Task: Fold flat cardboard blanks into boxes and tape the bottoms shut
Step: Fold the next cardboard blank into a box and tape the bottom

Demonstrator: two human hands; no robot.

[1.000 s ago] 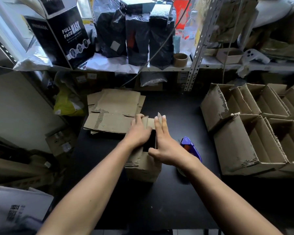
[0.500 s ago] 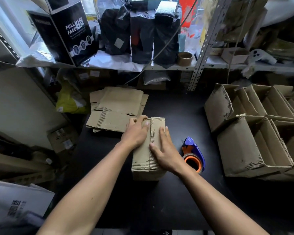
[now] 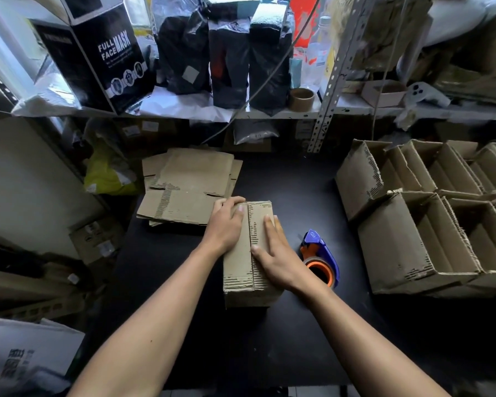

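A small brown cardboard box (image 3: 242, 277) stands on the black table (image 3: 284, 339) with its two long flaps folded shut on top. My left hand (image 3: 226, 224) presses the left flap flat, its fingers curling slightly over the far left edge. On the right flap lies my right hand (image 3: 278, 253), fingers straight and thumb at the seam. A tape dispenser (image 3: 320, 257), blue with an orange roll core, lies on the table just right of the box. A stack of flat cardboard blanks (image 3: 188, 184) rests behind the box to the left.
Several folded boxes (image 3: 421, 224) lie on their sides at the right of the table, open ends facing right. A shelf (image 3: 269, 111) behind holds black bags, a "Full Face Mask" carton (image 3: 106, 53) and a tape roll (image 3: 301, 97). Clutter and cartons fill the floor at left.
A second ago the box top was open with both hands folding flaps inward. Now both long flaps are down and my hands lie flat on them. The dispenser is uncovered.
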